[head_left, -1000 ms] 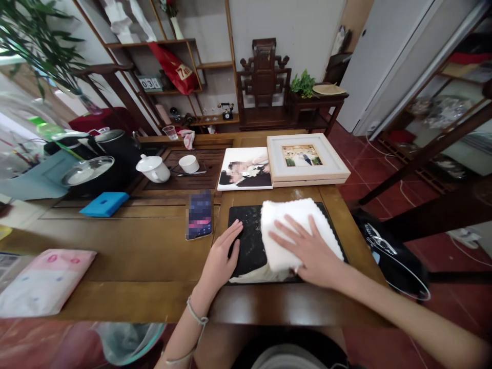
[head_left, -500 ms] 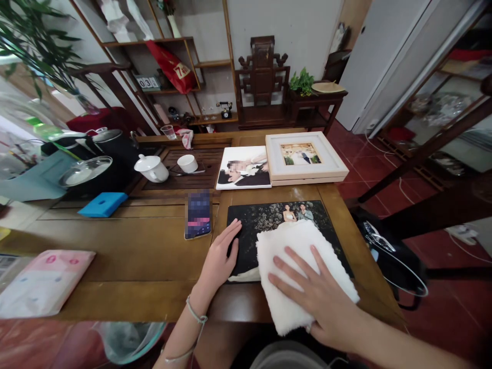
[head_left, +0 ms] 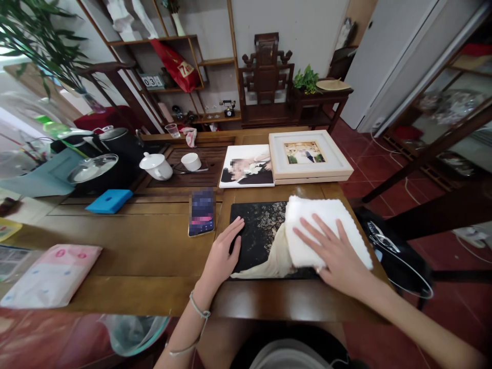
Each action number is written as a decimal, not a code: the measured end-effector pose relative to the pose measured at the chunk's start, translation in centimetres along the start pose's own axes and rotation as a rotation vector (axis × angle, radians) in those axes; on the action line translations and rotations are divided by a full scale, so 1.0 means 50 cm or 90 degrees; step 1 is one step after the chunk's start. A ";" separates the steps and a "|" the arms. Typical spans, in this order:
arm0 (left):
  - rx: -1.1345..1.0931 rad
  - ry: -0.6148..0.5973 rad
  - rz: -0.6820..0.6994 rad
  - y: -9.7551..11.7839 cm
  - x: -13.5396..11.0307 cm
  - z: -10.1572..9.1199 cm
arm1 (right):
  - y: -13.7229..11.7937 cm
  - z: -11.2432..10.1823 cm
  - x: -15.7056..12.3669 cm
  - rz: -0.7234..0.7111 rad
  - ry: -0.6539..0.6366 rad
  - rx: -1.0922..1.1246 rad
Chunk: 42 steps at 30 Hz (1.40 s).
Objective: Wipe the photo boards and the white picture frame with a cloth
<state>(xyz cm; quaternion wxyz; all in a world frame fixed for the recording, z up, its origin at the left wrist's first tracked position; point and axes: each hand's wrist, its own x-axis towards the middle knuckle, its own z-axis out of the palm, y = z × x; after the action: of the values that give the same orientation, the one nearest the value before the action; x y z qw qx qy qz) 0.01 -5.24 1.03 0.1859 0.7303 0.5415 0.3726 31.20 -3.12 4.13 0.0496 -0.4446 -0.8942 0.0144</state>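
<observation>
Fingers of the right hand lie spread and flat on a folded white towel, pressing it down rather than gripping it. The left hand is just as flat and holds nothing, its fingers resting on the left edge of the dark photo print. That print lies flat near the front edge of the bench, straight before the person. The towel covers its far right part and reaches towards the bench's right rim.

Risks, as I judge them:
- **Print:** it sits close to the front edge, so a hard stroke towards the body could slide it off if the left hand eases up.
- **Framed picture and canvas print:** both lie just beyond the dark print, and a long push away could knock them.
- **Towel:** lying so near the right rim, it could slip off towards the black bag below.
- **Phone:** it sits just beside the left fingers and could be nudged.
- **Grit:** any caught in the cloth might scratch the glossy surface.

Counted: one bench; three pictures, namely one dark print, one framed picture and one canvas print; one towel; two hands; one phone.
</observation>
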 end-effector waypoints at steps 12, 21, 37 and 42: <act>0.017 -0.005 0.008 -0.006 -0.002 -0.001 | -0.070 -0.005 0.001 -0.098 -0.075 0.058; 0.017 -0.005 0.012 -0.004 -0.003 -0.002 | 0.059 -0.009 0.076 0.039 -0.017 0.027; 0.010 -0.002 0.007 -0.006 -0.004 0.000 | -0.035 -0.014 -0.003 -0.118 -0.064 0.042; -0.006 0.002 0.003 -0.005 -0.004 0.001 | 0.049 -0.006 0.098 -0.024 -0.032 0.029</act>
<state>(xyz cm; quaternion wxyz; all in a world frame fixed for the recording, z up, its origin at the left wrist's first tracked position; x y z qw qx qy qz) -0.16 -5.33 0.77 0.1877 0.7302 0.5382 0.3767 30.24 2.23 4.65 0.0375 -0.4257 -0.9030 0.0453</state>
